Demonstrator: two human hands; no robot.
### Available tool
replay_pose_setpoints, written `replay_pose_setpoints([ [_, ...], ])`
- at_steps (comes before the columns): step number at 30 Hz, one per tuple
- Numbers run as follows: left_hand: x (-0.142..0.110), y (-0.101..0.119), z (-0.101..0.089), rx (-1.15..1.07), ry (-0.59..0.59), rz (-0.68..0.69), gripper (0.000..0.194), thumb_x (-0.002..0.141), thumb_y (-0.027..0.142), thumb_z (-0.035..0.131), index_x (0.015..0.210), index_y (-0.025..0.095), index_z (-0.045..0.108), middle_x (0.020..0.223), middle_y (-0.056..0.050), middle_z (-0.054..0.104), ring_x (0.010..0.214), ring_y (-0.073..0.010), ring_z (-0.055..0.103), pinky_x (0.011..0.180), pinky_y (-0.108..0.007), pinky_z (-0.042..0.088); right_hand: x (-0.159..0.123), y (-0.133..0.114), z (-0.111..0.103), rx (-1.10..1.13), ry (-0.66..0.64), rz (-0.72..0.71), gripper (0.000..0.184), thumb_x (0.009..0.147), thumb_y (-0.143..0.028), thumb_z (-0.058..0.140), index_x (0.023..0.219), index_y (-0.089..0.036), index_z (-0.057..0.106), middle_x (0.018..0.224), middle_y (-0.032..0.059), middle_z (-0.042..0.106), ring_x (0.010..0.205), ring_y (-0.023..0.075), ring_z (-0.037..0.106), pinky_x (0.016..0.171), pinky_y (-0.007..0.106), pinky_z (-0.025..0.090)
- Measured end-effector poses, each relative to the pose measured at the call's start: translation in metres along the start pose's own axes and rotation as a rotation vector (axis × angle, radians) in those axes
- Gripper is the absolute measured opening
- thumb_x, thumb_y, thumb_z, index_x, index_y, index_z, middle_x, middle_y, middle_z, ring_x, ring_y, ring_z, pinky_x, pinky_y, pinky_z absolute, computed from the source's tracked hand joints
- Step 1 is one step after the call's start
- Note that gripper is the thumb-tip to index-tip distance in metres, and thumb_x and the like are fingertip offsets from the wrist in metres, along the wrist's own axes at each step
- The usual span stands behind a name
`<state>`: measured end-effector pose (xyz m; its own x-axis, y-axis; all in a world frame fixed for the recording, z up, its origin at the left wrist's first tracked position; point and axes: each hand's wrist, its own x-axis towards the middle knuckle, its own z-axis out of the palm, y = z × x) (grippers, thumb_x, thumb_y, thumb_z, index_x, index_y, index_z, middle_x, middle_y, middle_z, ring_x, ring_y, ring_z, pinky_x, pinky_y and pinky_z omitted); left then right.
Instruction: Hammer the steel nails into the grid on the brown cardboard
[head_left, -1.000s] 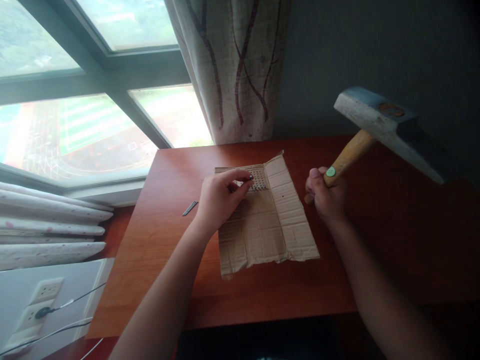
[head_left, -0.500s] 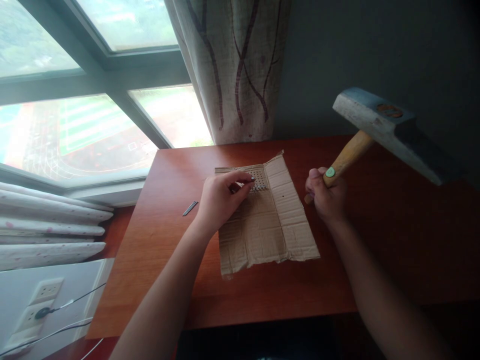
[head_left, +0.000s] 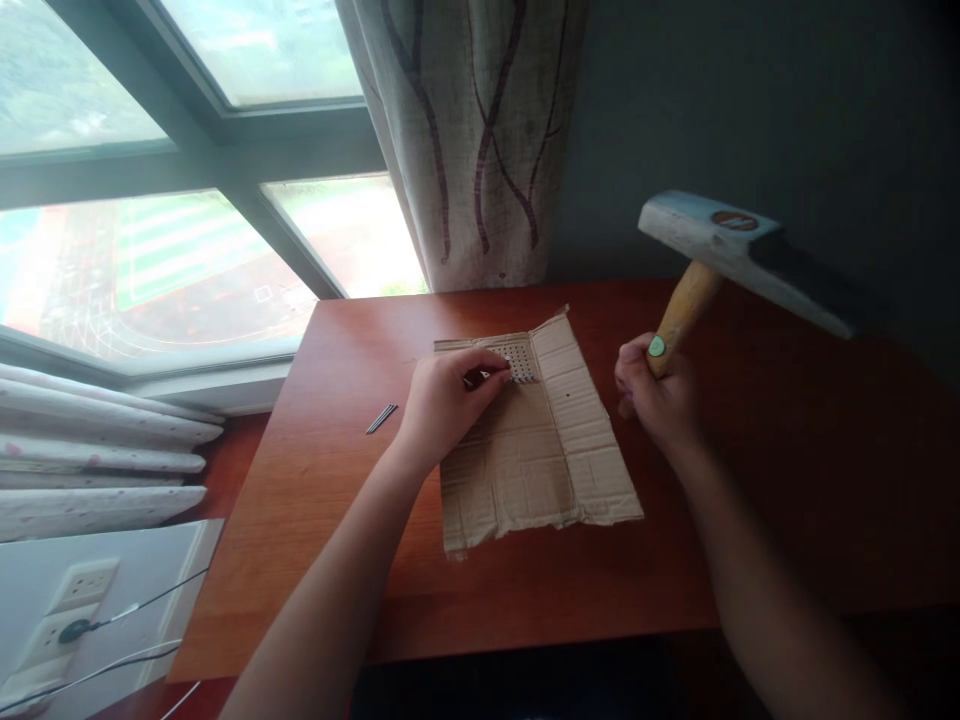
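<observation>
A creased sheet of brown cardboard (head_left: 540,450) lies flat on a reddish wooden table (head_left: 337,480). Near the sheet's far edge is a small patch of dark dots (head_left: 519,360). My left hand (head_left: 446,400) rests on the cardboard beside that patch, its fingertips pinched on a small dark thing, perhaps a nail. My right hand (head_left: 656,395) grips the wooden handle of a hammer (head_left: 742,260), whose heavy grey head is raised above the table to the right of the sheet.
Two loose nails (head_left: 381,418) lie on the table left of the cardboard. A patterned curtain (head_left: 480,140) hangs at the back beside a large window (head_left: 172,200). White folded bedding (head_left: 97,460) and a socket strip with a plugged cable (head_left: 67,620) sit at lower left.
The hammer head has tipped a little lower and to the left. My left hand's fingers have settled down closer to the dotted patch on the cardboard.
</observation>
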<state>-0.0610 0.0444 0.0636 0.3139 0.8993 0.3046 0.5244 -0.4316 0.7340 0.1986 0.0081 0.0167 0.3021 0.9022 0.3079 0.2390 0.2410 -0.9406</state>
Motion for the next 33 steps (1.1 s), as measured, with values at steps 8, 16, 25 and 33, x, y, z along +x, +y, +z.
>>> replay_pose_setpoints([
  [8, -0.001, 0.001, 0.000, 0.010, -0.006, 0.003, 0.010, 0.086, 0.025, 0.070, 0.088, 0.022, 0.078, 0.080, 0.000, 0.079, 0.065, -0.0136, 0.067, 0.061, -0.025, 0.050, 0.007, -0.059, -0.046, -0.447, -0.316, -0.085, 0.043, 0.097, -0.057, 0.056, 0.072, -0.023, 0.054, 0.055, -0.0029, 0.054, 0.048, 0.0117, 0.050, 0.050, 0.026, 0.036],
  [16, 0.001, 0.000, -0.001, 0.059, -0.011, 0.016, 0.008, 0.086, 0.023, 0.071, 0.087, 0.023, 0.079, 0.080, 0.000, 0.079, 0.064, -0.0144, 0.067, 0.062, -0.027, 0.048, 0.029, -0.123, -0.061, -0.887, -0.583, -0.227, 0.060, 0.094, -0.075, 0.042, 0.063, -0.024, 0.049, 0.045, -0.0037, 0.039, 0.039, 0.0116, 0.039, 0.046, 0.031, 0.025],
  [25, 0.001, 0.001, -0.001, 0.071, -0.024, 0.018, 0.009, 0.087, 0.022, 0.071, 0.089, 0.023, 0.079, 0.088, 0.000, 0.081, 0.071, -0.0172, 0.071, 0.067, -0.029, 0.051, 0.034, -0.125, -0.057, -0.905, -0.694, -0.201, 0.059, 0.097, -0.072, 0.041, 0.063, -0.024, 0.050, 0.047, -0.0029, 0.044, 0.040, 0.0116, 0.042, 0.047, 0.032, 0.026],
  [33, 0.000, 0.001, -0.002, 0.084, -0.025, 0.030, 0.009, 0.086, 0.021, 0.070, 0.088, 0.024, 0.079, 0.088, 0.000, 0.081, 0.073, -0.0181, 0.072, 0.069, -0.030, 0.052, 0.032, -0.125, -0.056, -0.881, -0.661, -0.231, 0.058, 0.096, -0.072, 0.043, 0.062, -0.025, 0.049, 0.045, -0.0027, 0.043, 0.039, 0.0131, 0.041, 0.046, 0.032, 0.025],
])
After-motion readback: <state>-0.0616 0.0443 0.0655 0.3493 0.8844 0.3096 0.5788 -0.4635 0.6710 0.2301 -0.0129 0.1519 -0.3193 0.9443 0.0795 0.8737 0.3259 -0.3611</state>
